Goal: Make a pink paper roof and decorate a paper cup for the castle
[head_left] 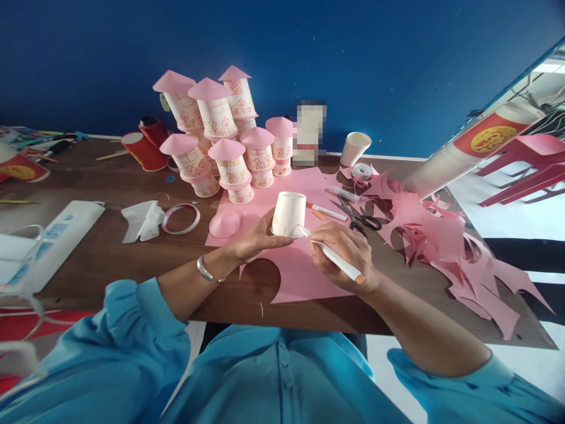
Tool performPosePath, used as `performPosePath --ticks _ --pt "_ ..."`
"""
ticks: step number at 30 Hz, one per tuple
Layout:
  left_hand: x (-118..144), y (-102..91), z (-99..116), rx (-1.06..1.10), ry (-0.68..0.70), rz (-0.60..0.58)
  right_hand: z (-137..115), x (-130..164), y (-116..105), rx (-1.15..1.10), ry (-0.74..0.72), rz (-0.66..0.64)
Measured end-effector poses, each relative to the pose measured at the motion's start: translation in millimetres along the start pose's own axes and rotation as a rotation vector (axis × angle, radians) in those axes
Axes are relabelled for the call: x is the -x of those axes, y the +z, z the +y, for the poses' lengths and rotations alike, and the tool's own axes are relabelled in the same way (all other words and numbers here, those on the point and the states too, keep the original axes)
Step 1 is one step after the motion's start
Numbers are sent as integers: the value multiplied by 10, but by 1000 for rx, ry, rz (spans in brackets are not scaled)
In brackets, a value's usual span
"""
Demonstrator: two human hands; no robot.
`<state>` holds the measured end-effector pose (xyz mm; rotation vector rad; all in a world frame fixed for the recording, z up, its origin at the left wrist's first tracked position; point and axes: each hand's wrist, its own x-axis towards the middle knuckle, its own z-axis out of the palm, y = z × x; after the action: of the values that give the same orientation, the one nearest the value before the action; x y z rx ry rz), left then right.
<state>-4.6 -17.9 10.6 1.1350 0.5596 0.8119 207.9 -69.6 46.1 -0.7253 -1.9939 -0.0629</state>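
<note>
My left hand (260,238) holds a white paper cup (289,212) upside down, its thumb and fingers around the lower part. A few faint yellowish marks show near the cup's wide rim. In my right hand (342,250) is a white marker (338,261) with an orange end, gripped like a pen. Its tip meets or nearly meets the cup's lower right side. Beneath both hands lies a pink paper sheet (304,282) with rounded cut-outs. Just beyond the right hand rest another marker (329,212), an orange cap (319,215) and black-handled scissors (357,218).
Several decorated paper-cup towers (229,168) with pink cone roofs stand at the back. Pink paper scraps (441,235) and a tall stack of cups (463,153) occupy the right. Leftward are a tape roll (180,219), crumpled white paper (142,221) and a power strip (66,241).
</note>
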Motion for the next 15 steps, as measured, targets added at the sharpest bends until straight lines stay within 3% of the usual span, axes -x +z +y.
performPosePath --ticks 15 --pt "-1 0 -12 12 -15 10 -10 -19 2 10 -7 -34"
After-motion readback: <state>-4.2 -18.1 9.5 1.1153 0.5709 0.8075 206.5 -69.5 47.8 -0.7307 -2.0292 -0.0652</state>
